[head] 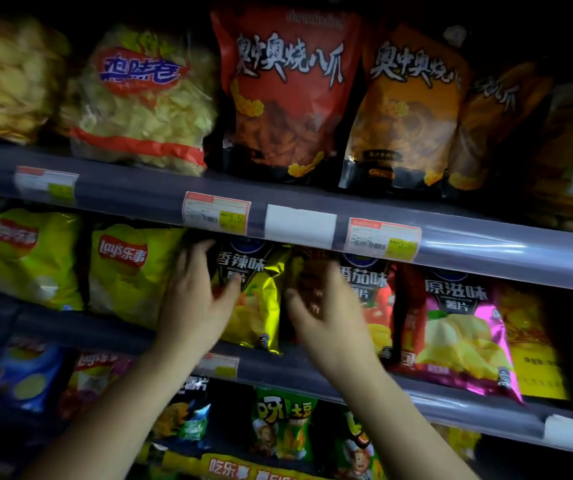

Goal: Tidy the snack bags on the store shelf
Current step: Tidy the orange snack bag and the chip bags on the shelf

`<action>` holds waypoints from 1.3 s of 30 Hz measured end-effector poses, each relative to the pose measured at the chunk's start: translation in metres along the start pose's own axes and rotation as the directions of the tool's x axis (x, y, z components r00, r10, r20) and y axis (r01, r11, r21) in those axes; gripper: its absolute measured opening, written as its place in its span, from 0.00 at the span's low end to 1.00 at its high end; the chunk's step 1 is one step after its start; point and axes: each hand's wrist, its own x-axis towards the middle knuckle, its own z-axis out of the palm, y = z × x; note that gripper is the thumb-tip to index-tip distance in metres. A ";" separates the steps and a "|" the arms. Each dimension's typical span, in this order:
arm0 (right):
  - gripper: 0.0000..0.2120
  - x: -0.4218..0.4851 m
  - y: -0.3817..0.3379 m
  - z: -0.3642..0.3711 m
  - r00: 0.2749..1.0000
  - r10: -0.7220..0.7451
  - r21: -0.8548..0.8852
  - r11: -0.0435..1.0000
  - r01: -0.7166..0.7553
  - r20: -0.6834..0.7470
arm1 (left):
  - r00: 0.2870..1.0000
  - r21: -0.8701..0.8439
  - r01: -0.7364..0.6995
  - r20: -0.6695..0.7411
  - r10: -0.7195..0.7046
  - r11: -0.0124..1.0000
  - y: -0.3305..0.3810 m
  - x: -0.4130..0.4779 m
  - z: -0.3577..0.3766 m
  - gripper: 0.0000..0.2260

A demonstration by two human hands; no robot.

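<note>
Both hands reach for the yellow chip bag on the middle shelf – the left hand at its left edge, the right hand just right, fingers spread, holding nothing – so next they likely squeeze and straighten it.

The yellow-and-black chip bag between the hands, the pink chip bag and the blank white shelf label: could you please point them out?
Yellow-and-black chip bag (pixel 255 306): head view, yellow lower front.
Pink chip bag (pixel 458 327): head view, front panel centre.
Blank white shelf label (pixel 300 226): head view, label centre.
</note>
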 end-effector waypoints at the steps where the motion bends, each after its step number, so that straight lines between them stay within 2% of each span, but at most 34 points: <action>1: 0.21 0.005 -0.004 0.016 0.997 0.050 0.013 0.999 -0.051 0.066 | 0.996 0.022 0.066 0.060 -0.067 0.998 -0.006 0.004 0.001 0.29; 4: 0.30 0.020 -0.014 0.050 0.954 0.257 0.107 0.956 -0.275 0.156 | 0.963 0.042 0.175 0.202 -0.180 0.984 -0.019 0.010 0.012 0.30; 6: 0.29 0.029 -0.016 0.061 0.905 0.381 0.152 0.899 -0.410 0.191 | 0.945 -0.019 0.226 0.248 -0.215 0.974 -0.025 0.014 0.016 0.26; 8: 0.26 0.033 -0.020 0.064 0.880 0.428 0.166 0.871 -0.463 0.206 | 0.937 -0.069 0.244 0.271 -0.218 0.967 -0.029 0.018 0.015 0.24; 11: 0.23 0.032 -0.024 0.060 0.908 0.401 0.237 0.877 -0.419 0.121 | 0.945 -0.147 0.224 0.275 -0.177 0.964 -0.030 0.021 0.004 0.26; 13: 0.22 0.030 -0.026 0.054 0.913 0.400 0.303 0.863 -0.403 0.077 | 0.934 -0.257 0.260 0.313 -0.174 0.931 -0.027 0.023 -0.007 0.26; 17: 0.30 0.020 -0.018 0.041 0.870 0.451 0.457 0.743 -0.489 0.197 | 0.846 -0.481 0.463 0.490 -0.210 0.744 -0.023 0.022 -0.025 0.21; 19: 0.19 0.010 -0.015 0.038 0.868 0.421 0.504 0.707 -0.497 0.265 | 0.823 -0.543 0.501 0.540 -0.177 0.673 -0.023 0.016 -0.028 0.15; 20: 0.15 0.004 -0.013 0.037 0.864 0.401 0.521 0.690 -0.503 0.303 | 0.807 -0.558 0.515 0.571 -0.148 0.651 -0.024 0.011 -0.029 0.15; 21: 0.16 -0.001 -0.009 0.036 0.866 0.365 0.539 0.679 -0.499 0.341 | 0.784 -0.568 0.536 0.609 -0.119 0.625 -0.024 0.006 -0.030 0.16; 24: 0.27 -0.019 0.003 0.033 0.869 0.316 0.594 0.637 -0.491 0.380 | 0.714 -0.564 0.607 0.696 -0.074 0.560 -0.032 -0.004 -0.032 0.18; 27: 0.23 -0.034 0.012 0.023 0.866 0.315 0.658 0.563 -0.500 0.389 | 0.641 -0.529 0.697 0.762 -0.090 0.485 -0.046 -0.011 -0.033 0.16; 28: 0.24 -0.039 0.013 0.020 0.863 0.298 0.664 0.552 -0.504 0.408 | 0.632 -0.528 0.711 0.770 -0.091 0.465 -0.049 -0.016 -0.034 0.16; 30: 0.27 -0.046 0.013 0.013 0.857 0.264 0.665 0.545 -0.510 0.442 | 0.651 -0.547 0.691 0.755 -0.080 0.472 -0.049 -0.025 -0.035 0.15; 34: 0.23 -0.055 0.007 0.006 0.857 0.240 0.701 0.496 -0.512 0.456 | 0.693 -0.569 0.624 0.720 -0.043 0.536 -0.043 -0.039 -0.042 0.18; 37: 0.20 -0.060 0.004 -0.001 0.877 0.226 0.733 0.483 -0.478 0.423 | 0.677 -0.580 0.590 0.734 0.048 0.561 -0.039 -0.042 -0.053 0.25; 39: 0.22 -0.065 0.004 -0.003 0.886 0.196 0.724 0.516 -0.457 0.420 | 0.728 -0.624 0.535 0.683 0.064 0.570 -0.027 -0.044 -0.060 0.29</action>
